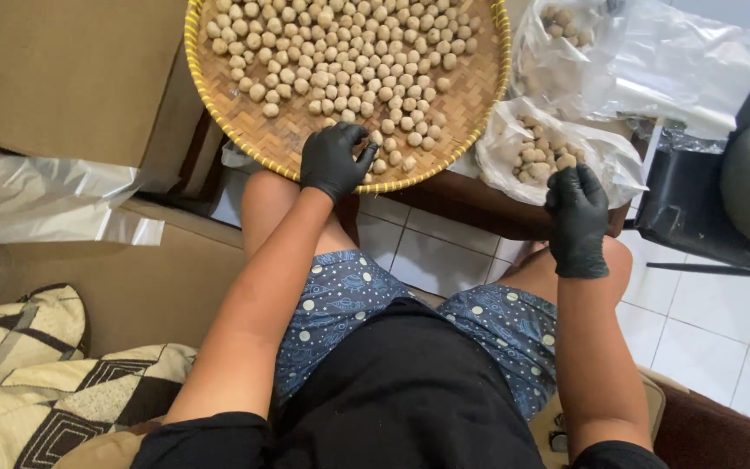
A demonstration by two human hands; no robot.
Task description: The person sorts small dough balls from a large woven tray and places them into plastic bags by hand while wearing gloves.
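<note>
A round woven bamboo tray point(245, 130) with a yellow rim holds several small beige dough balls point(349, 52). My left hand point(333, 161), in a black glove, rests at the tray's near edge with its fingers pinching one ball. My right hand point(576, 217), also gloved in black, is over a clear plastic bag point(501, 161) that holds more balls, fingertips closed on a ball at the bag's mouth. My bare knees sit below the tray.
A second clear bag with balls point(566, 52) lies at the top right beside loose plastic. A cardboard box point(62, 78) stands at left with a plastic sheet point(45, 200) below it. Patterned cushions point(36, 373) lie at lower left. A black chair frame point(705, 226) stands on white floor tiles.
</note>
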